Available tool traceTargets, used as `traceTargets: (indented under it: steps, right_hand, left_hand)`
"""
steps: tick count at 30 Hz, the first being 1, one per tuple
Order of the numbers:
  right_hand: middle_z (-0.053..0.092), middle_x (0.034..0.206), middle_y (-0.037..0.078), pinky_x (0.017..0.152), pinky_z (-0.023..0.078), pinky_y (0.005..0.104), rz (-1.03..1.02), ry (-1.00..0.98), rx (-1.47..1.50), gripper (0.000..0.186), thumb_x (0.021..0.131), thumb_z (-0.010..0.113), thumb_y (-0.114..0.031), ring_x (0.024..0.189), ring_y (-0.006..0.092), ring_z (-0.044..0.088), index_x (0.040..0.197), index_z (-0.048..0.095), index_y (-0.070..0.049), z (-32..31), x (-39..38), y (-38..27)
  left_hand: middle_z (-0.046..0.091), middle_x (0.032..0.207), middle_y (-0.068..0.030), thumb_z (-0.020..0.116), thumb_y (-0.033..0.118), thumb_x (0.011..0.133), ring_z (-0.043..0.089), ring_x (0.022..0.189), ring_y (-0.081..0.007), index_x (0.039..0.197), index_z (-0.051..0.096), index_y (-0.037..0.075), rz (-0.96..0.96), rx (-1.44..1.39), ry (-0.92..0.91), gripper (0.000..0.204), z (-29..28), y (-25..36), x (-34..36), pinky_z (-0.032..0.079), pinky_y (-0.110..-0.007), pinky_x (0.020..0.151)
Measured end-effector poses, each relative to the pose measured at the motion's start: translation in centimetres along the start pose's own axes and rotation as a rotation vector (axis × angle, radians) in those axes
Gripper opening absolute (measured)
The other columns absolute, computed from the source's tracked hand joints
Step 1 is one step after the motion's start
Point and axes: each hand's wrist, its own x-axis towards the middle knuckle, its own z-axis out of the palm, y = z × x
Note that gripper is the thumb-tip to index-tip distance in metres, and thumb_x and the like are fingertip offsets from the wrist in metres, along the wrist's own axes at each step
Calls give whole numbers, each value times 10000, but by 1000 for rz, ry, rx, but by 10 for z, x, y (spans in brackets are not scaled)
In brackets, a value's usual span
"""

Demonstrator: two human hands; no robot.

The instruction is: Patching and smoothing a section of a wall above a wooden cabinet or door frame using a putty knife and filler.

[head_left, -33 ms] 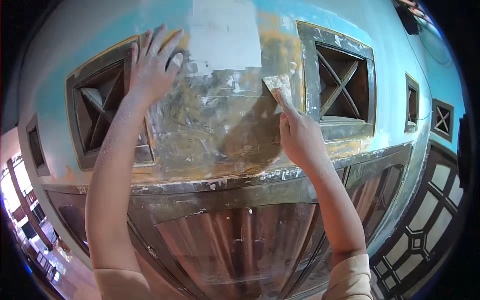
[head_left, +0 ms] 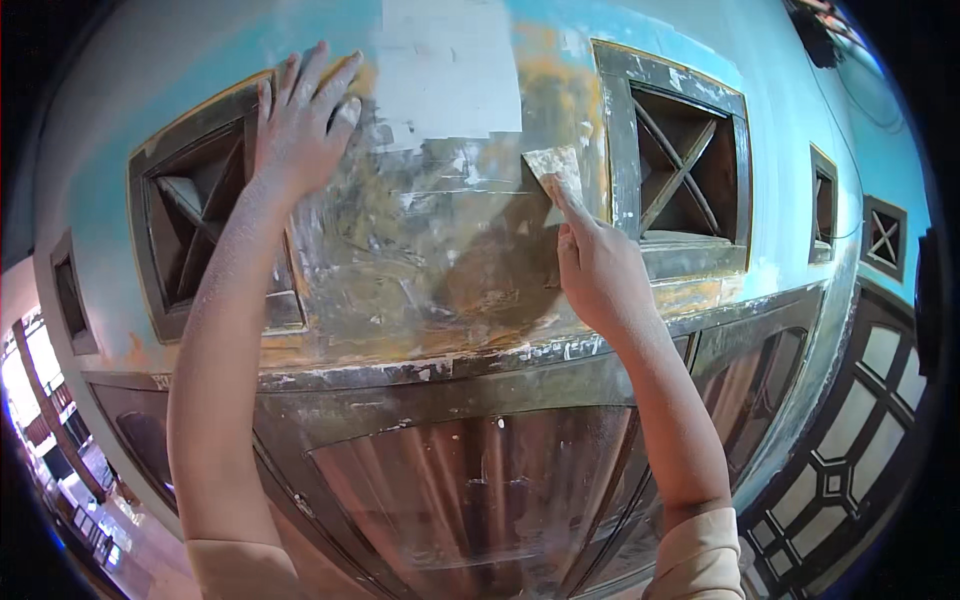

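My right hand [head_left: 605, 268] grips a putty knife [head_left: 556, 170], its forefinger stretched along the blade. The blade is crusted with pale filler and lies at the wall, left of the right vent frame. White dust coats my left hand [head_left: 305, 125], which rests with spread fingers at the inner edge of the left vent frame [head_left: 145, 230]. Between the hands lies a patchy wall section [head_left: 400, 255] with brown, ochre and white smears. Above it sits a smooth white filler patch [head_left: 450, 75] with straight edges. My right arm casts a shadow under the knife.
A dark wooden vent frame [head_left: 620, 150] with crossed bars is at the right. Below runs a paint-spotted wooden ledge [head_left: 450, 368] above glazed panels with curtains [head_left: 470, 490] behind. A panelled door [head_left: 850, 450] stands far right; cables [head_left: 880, 110] hang at the upper right.
The view has shifted very slightly. My left hand sits a touch higher and further left in the picture; the putty knife and right hand have hardly moved.
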Motion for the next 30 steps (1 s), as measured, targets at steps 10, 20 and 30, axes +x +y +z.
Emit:
traceTargets:
  steps: [10, 20, 30]
  right_hand:
    - [682, 820, 253, 724, 511, 535, -51, 86, -115, 396, 1016, 543, -187, 789, 455, 669, 1403, 620, -153, -17, 31, -5]
    - [737, 1004, 197, 776, 574, 526, -356, 169, -429, 464, 1074, 471, -262, 894, 362, 729, 1538, 477, -277, -46, 66, 47]
    - [759, 876, 93, 946, 460, 629, -88, 216, -768, 688, 936, 495, -772, 926, 310, 738, 1088, 703, -134, -75, 128, 54]
  left_hand:
    - [235, 1713, -16, 409, 424, 1080, 190, 1575, -334, 1612, 331, 375, 24, 35, 71, 540, 25, -17, 29, 131, -559, 1271]
    - [269, 1699, -14, 447, 494, 1054, 225, 1566, -312, 1589, 374, 380, 27, 7, 107, 552, 27, -22, 25, 143, -556, 1278]
    - [248, 1709, -16, 435, 457, 1073, 195, 1576, -318, 1604, 357, 370, 14, -8, 91, 544, 25, -19, 24, 136, -544, 1279]
